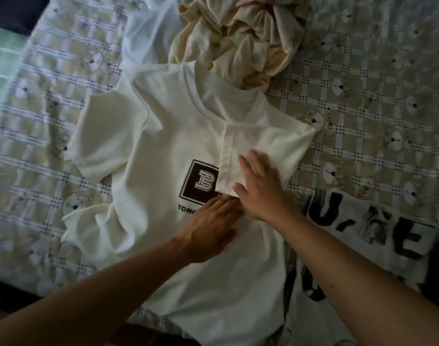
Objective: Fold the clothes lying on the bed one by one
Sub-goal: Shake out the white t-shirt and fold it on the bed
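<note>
Left hand (208,228), right hand (261,193) press white T-shirt (161,146), sleeve (266,138) seemingly folded

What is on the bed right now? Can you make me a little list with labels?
Shirt being folded: cream-white short-sleeved T-shirt with a dark square logo, lying front up
Folded part: its sleeve on the person's right, turned in over the chest, covering the logo's edge
Left hand: flat, fingers straight, pressing the shirt below the logo
Right hand: flat on the folded sleeve
Beyond the collar: crumpled cream-yellow cloth heap
At the right: white cloth with big black letters
Bed: beige checked sheet
</note>
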{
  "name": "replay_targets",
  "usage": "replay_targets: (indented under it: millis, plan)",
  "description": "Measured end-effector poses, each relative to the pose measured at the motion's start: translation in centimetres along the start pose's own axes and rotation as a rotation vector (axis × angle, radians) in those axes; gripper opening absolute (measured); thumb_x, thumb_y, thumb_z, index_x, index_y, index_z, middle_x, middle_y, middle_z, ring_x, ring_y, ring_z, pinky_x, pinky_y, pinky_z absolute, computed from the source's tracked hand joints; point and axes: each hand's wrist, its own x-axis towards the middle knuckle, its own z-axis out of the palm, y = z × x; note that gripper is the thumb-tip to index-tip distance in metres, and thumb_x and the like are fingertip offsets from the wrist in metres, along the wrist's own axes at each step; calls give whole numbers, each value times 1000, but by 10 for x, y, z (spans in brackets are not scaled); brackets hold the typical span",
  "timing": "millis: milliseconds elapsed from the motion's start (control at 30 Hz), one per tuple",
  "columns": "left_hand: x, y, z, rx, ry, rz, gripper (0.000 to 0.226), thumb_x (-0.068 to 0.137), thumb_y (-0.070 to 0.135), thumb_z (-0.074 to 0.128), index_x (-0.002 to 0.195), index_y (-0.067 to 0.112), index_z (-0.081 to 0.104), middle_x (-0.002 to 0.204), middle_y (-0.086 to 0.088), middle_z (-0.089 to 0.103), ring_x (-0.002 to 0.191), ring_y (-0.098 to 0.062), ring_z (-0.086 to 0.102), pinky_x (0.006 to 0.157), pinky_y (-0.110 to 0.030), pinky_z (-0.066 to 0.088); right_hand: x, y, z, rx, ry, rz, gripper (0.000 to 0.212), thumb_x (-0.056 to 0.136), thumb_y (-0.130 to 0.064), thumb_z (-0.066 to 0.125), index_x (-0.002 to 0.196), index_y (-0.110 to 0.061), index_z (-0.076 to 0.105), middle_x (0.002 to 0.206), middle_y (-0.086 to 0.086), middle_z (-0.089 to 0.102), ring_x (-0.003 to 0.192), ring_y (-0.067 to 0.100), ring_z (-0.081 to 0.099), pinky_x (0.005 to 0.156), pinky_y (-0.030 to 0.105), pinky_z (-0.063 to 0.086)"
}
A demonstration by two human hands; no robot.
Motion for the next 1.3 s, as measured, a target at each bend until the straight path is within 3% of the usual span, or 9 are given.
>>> replay_targets:
  millis: [167, 367, 500, 600, 733, 900, 967, 1133, 1300]
  plan:
    - [-11, -50, -70, -87, 492, -255, 21, 92, 20, 55, 108, 14, 67, 116, -5, 63, 109, -24, 56, 92, -39, 44, 5, -10, 13, -128, 0, 89, 77, 99, -46, 45, 158, -21, 2, 166, 7, -12, 153, 28, -10, 123, 54, 2]
    - [-62, -168, -136, -142, 852, -1211, 47, 87, 27, 61, 131, 17, 50, 136, -8, 47, 129, -26, 41, 105, -37, 30, 20, -89, 11, 141, 174, -24, 70, 96, -36, 55, 155, -19, 21, 164, 6, 14, 149, 24, 16, 122, 44, 18]
    - [-86, -201, -148, -826, 838, -1622, 58, 88, 48, 68, 126, 6, 56, 125, -8, 58, 108, -27, 59, 77, -36, 54, 45, -139, 25, 230, 95, -99, 73, 92, -30, 58, 155, -18, 22, 161, 4, 18, 146, 24, 26, 117, 41, 30]
    - [-90, -212, -151, -1199, 645, -1464, 42, 81, 49, 76, 102, 14, 65, 106, -9, 70, 89, -26, 68, 80, -42, 60, 63, -169, 37, 192, 15, -185, 76, 92, -29, 59, 156, -14, 21, 164, 10, 14, 150, 25, 17, 120, 41, 24]
    - [-96, -220, -158, -1302, 374, -1304, 41, 86, 27, 76, 115, 3, 61, 107, -15, 71, 86, -27, 69, 76, -41, 61, 82, -190, 55, 116, -90, -164, 78, 92, -38, 60, 156, -18, 21, 166, 11, 8, 153, 24, 8, 122, 41, 17]
    - [-102, -233, -176, -1414, 639, -1106, 11, 103, 28, 53, 110, 21, 56, 119, -10, 60, 100, -28, 62, 83, -54, 57, 89, -200, 62, 15, 148, -178, 76, 89, -40, 58, 153, -17, 26, 164, 12, 12, 151, 27, 12, 121, 45, 17]
    - [-108, -238, -179, -1413, 668, -1020, 22, 103, 17, 51, 123, 26, 55, 124, -9, 60, 102, -27, 64, 83, -56, 57, 92, -205, 64, -35, 133, -162, 82, 90, -44, 55, 156, -19, 16, 166, 9, 1, 153, 28, 2, 122, 49, 11]
    - [-108, -234, -193, -1265, 775, -853, 40, 83, -18, 48, 97, 19, 41, 94, -11, 59, 58, -18, 62, 39, -29, 49, 106, -208, 68, -131, -162, -63, 96, 90, -56, 53, 158, -20, -4, 164, 7, -20, 152, 29, -16, 121, 55, 0]
    - [-84, -182, -218, -834, 683, -537, 43, 86, -9, 55, 117, 19, 44, 115, -1, 60, 89, -31, 70, 49, -46, 59, 93, -198, 49, 400, -67, -18, 82, 92, -38, 62, 158, -19, 17, 164, 5, 17, 151, 18, 18, 122, 38, 19]
